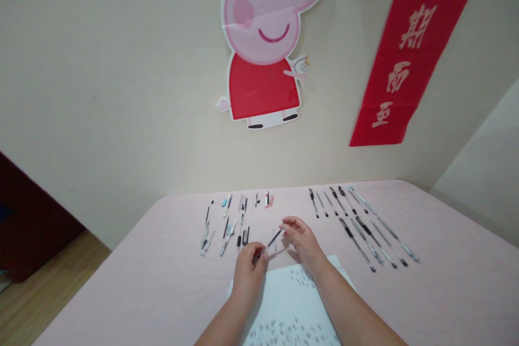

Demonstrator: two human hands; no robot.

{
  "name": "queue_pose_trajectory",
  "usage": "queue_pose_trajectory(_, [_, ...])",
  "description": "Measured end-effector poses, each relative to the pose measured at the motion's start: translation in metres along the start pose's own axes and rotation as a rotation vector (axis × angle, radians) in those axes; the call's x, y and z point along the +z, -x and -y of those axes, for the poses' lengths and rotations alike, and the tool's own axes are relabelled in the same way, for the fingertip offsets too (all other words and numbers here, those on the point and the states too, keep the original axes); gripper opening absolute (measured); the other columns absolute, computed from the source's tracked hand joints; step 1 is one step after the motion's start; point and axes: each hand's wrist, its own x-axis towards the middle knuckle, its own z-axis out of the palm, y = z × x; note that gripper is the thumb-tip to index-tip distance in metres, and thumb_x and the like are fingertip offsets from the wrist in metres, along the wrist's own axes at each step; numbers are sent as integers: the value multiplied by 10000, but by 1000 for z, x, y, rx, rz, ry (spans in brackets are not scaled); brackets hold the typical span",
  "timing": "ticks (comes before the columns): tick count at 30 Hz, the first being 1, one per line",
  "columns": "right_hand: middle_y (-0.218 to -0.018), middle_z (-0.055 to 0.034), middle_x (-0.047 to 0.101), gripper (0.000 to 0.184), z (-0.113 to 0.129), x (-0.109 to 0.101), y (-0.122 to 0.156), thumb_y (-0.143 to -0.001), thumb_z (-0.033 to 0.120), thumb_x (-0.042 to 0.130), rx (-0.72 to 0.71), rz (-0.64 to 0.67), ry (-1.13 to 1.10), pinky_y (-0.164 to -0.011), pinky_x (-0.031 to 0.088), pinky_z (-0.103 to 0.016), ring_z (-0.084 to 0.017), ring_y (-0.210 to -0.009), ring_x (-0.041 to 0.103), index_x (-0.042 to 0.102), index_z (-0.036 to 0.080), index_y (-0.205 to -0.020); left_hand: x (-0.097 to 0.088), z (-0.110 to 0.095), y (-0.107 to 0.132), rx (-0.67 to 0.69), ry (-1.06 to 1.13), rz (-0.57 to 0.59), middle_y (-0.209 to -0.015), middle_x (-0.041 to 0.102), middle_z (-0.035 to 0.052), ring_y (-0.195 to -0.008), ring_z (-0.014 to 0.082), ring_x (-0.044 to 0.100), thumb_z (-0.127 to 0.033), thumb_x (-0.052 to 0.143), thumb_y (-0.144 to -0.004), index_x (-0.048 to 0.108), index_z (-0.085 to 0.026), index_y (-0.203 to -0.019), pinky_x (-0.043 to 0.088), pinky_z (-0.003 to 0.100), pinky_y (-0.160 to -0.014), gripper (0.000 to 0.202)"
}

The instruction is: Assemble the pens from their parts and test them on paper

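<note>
**Hands meet over a slim pen part above the paper**

Fingers of both my hands are pinched shut on small pieces just beyond the far edge of the white paper [290, 308]. My left hand [249, 267] is curled closed around something small at its fingertips; I cannot tell what it is. My right hand [302, 238] grips the upper end of a thin dark refill [274, 238], which slants down toward my left hand. Beyond the paper and to its left, loose pen parts [227, 224] lie scattered in rough rows on the pink surface [446, 292]. Beyond the paper and to its right, whole pens [365, 230] lie side by side. Above all this, a cartoon pig cutout [267, 38] hangs on the wall, with a red banner [409, 48] further right.
</note>
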Motion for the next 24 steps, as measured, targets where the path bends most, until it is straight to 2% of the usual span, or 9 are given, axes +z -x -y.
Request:
queue_pose_trajectory(4, [-816, -32, 639, 277, -2, -3, -1, -796, 459, 593, -14, -18, 99, -614, 448, -276, -143, -655, 556, 646, 213, -914, 0, -1, 0, -17, 20, -12, -766, 643, 55, -715, 217, 576, -260, 558, -710, 648, -186, -806, 446, 336, -660, 151])
queue_pose_trajectory(6, [-801, -37, 624, 192, -5, -4, -1, -819, 363, 557, -90, 10, 271, -624, 458, -294, -166, -686, 563, 652, 205, -874, -1, -2, 0, -21, 25, -17, -756, 640, 54, -694, 211, 572, -266, 555, -711, 646, -183, -803, 444, 331, -643, 155])
queue_pose_trajectory(8, [-820, -47, 613, 146, -8, -2, 0, -798, 202, 530, -229, 76, 524, -706, 466, -325, -193, -777, 568, 668, 203, -847, -1, -2, -1, -22, 32, -20, -753, 637, 52, -687, 207, 570, -265, 550, -711, 643, -181, -801, 442, 327, -638, 155])
queue_pose_trajectory(10, [-872, -62, 610, 259, -9, 1, 4, -755, 66, 491, -352, 151, 791, -797, 445, -345, -210, -870, 551, 689, 205, -848, -1, -3, -1, -25, 43, -18, -753, 633, 50, -689, 204, 569, -264, 544, -714, 639, -179, -802, 442, 323, -639, 155])
queue_pose_trajectory(12, [-894, -72, 605, 341, -7, 5, 8, -727, -6, 470, -401, 220, 1001, -825, 425, -340, -217, -910, 531, 705, 206, -852, 0, -3, -1, -25, 51, -12, -749, 629, 50, -697, 204, 569, -265, 535, -719, 635, -179, -799, 443, 324, -647, 154])
queue_pose_trajectory(16, [-895, -76, 606, 358, -1, 10, 15, -745, -19, 468, -373, 281, 1188, -808, 421, -304, -213, -910, 523, 716, 200, -883, 0, -3, -1, -26, 45, -13, -741, 626, 49, -709, 208, 567, -268, 532, -715, 630, -178, -795, 445, 333, -661, 156])
queue_pose_trajectory(24, [-937, -74, 615, 228, 5, 7, 13, -795, 66, 521, -293, 206, 1290, -839, 402, -286, -211, -940, 538, 670, 188, -918, 0, -5, -1, -32, 42, -16, -739, 627, 47, -683, 201, 563, -268, 539, -704, 632, -176, -804, 449, 330, -639, 165])
